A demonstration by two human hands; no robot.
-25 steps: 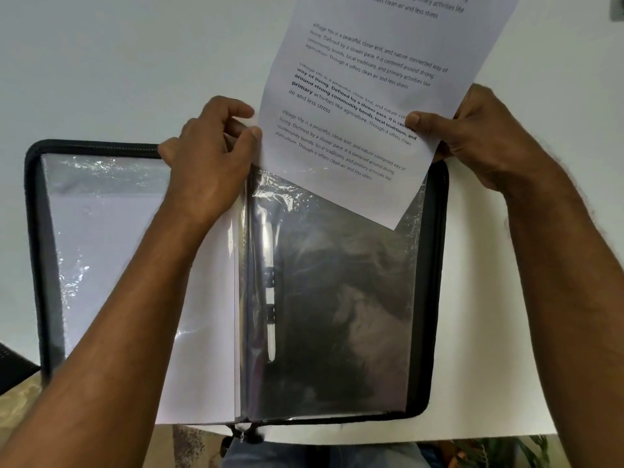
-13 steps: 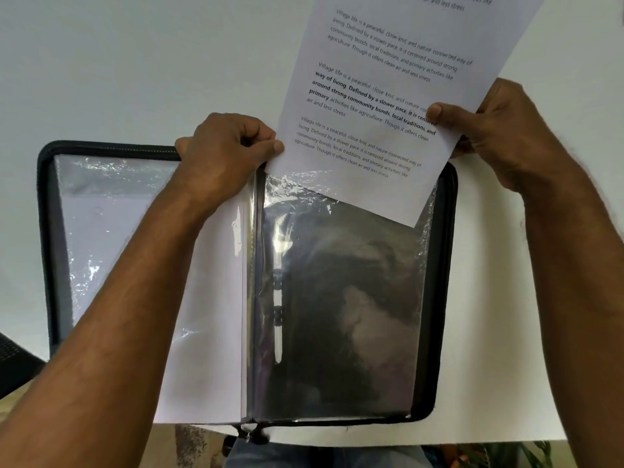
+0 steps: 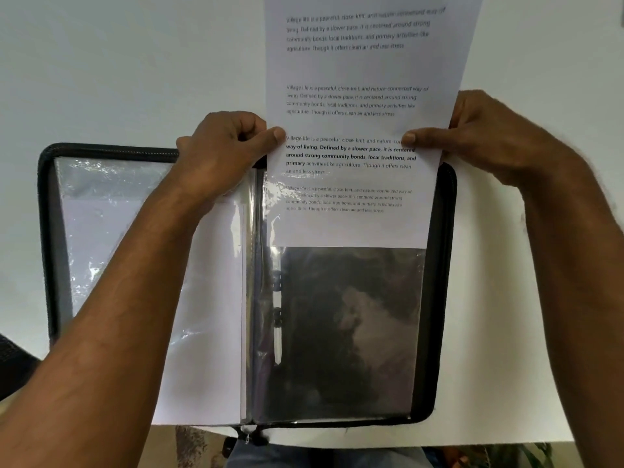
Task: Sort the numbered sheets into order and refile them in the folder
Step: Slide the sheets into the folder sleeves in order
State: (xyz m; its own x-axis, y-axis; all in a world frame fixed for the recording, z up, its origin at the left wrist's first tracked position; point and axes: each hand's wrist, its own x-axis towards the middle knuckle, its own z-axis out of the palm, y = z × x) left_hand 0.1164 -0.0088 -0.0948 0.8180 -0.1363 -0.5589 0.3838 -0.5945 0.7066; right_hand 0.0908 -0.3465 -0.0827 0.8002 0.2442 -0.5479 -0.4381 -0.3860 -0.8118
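A: Folder (image 3: 444,298) lies open flat on the white worktop (image 3: 506,349), black zip edge all round. Where is the sheet?

B: Printed sheet (image 3: 358,96) stands upright over the right half, lower end already inside the clear sleeve (image 3: 347,332). Its bottom edge sits roughly a third of the way down the pocket.

A: Hands?

B: Left hand (image 3: 223,153) pinches the sheet's left edge at the sleeve mouth, thumb on the paper, fingers curled. Right hand (image 3: 479,136) pinches the right edge, thumb across the text.

A: Left half of the folder?

B: Another clear sleeve (image 3: 101,231) with white paper (image 3: 209,315) in it, the left forearm crossing above. Page numbers not legible.
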